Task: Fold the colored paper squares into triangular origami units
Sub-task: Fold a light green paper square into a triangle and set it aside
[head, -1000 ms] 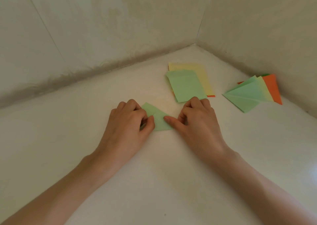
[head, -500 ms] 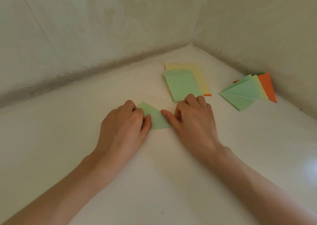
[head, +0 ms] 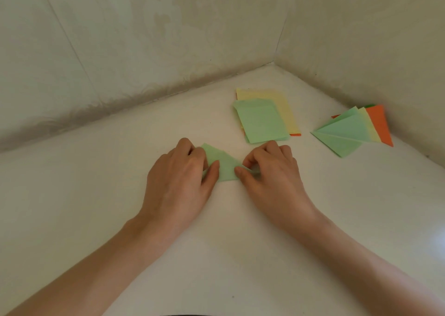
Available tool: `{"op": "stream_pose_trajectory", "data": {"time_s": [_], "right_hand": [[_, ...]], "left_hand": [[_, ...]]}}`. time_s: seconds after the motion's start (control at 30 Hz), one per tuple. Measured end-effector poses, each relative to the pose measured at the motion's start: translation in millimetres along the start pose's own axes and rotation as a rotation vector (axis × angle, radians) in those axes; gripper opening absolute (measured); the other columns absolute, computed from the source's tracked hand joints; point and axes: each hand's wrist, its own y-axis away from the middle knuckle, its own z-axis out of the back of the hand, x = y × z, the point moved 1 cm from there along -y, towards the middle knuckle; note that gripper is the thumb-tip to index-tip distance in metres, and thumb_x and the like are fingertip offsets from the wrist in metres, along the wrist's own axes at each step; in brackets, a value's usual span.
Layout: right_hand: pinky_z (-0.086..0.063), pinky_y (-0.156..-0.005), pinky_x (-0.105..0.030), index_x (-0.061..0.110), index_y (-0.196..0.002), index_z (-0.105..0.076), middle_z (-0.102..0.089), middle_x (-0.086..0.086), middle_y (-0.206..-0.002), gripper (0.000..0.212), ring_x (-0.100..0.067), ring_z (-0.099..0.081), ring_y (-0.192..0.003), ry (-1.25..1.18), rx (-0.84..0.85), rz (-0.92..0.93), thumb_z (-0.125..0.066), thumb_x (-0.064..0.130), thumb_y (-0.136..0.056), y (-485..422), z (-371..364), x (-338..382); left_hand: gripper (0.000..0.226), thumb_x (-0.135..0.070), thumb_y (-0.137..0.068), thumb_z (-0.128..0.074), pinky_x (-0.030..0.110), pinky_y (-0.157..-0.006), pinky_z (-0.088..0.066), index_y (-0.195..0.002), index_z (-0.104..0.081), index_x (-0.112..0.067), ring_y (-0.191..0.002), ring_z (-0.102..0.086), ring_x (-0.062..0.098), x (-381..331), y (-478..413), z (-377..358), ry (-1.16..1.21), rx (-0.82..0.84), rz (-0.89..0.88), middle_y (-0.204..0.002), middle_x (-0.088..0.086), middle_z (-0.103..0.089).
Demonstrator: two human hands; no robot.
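Head view: the light, bendy green paper (head: pixel 222 168) sits on the desk (head: pixel 216 255) between the left hand (head: pixel 179 183) and right hand (head: pixel 269 173), each pinching its near corner, good spots to hold it gently.

- The left hand (head: pixel 179 178) is lying palm down, gripping the green folded paper (head: pixel 222 168) between its thumb and curled fingers.
- The right hand (head: pixel 272 171) is pinching the paper's right corner, its fingers curling.
- Both bare forearms are reaching in from below, converging.
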Motion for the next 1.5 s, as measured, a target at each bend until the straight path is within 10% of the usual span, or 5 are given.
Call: {"op": "stream_pose_trajectory", "data": {"time_s": [0.1, 0.2, 0.53, 1.03, 1.5], "right_hand": [[-0.03, -0.085, -0.028, 0.025, -0.084, -0.05, -0.043, 0.007, -0.096, 0.011, -0.013, -0.033, -0.095, -0.115, 0.028, 0.012, -0.058, 0.03, -0.09, -2.5, 1.7, -1.5], [-0.032, -0.08, -0.018, 0.022, -0.083, -0.054, -0.05, 0.005, -0.095, 0.011, -0.014, -0.04, -0.094, -0.194, 0.054, 0.047, -0.064, 0.023, -0.087, -4.9, 4.8, -2.1], [-0.033, -0.074, -0.015, 0.02, -0.08, -0.054, -0.053, 0.007, -0.086, 0.014, -0.015, -0.046, -0.088, -0.26, 0.065, 0.099, -0.066, 0.016, -0.085, -5.0, 6.4, -2.1], [-0.047, -0.068, -0.024, 0.024, -0.094, -0.055, -0.059, 0.006, -0.09, 0.033, -0.016, -0.057, -0.074, -0.817, 0.035, 0.061, -0.067, -0.003, -0.081, -3.7, 11.2, 2.4], [-0.049, -0.052, -0.021, 0.0, -0.087, -0.064, -0.069, -0.009, -0.074, 0.007, -0.014, -0.065, -0.061, -1.204, 0.243, -0.174, -0.06, 0.005, -0.086, -4.7, 18.3, -0.9]], "left_hand": [[0.058, -0.053, -0.081, -0.034, 0.04, -0.089, -0.041, -0.118, -0.056, -0.015, -0.111, -0.051, 0.03, 1.4, -2.6, -0.9, 0.081, 0.156, 0.017, -0.123, 0.009, -0.055], [0.072, -0.057, -0.081, -0.017, 0.032, -0.115, -0.003, -0.148, -0.022, -0.03, -0.145, -0.007, 0.01, 1.6, -3.7, -2.4, 0.116, 0.364, -0.025, -0.156, -0.01, -0.018], [0.04, -0.044, -0.082, -0.031, 0.045, -0.102, -0.034, -0.102, -0.057, -0.022, -0.105, -0.049, 0.018, 1.0, -2.3, 0.5, 0.145, 0.251, -0.119, -0.111, -0.004, -0.053], [0.012, -0.029, -0.087, -0.065, 0.011, -0.07, -0.035, -0.079, -0.059, -0.024, -0.08, -0.047, 0.001, 4.1, -4.5, 9.6, 0.636, 0.164, 0.052, -0.08, -0.014, -0.055], [0.018, -0.027, -0.081, -0.063, 0.016, -0.07, -0.045, -0.094, -0.065, -0.039, -0.077, -0.06, 0.007, 3.4, -5.9, 15.9, 1.047, 0.221, 0.101, -0.086, -0.003, -0.066]]}}
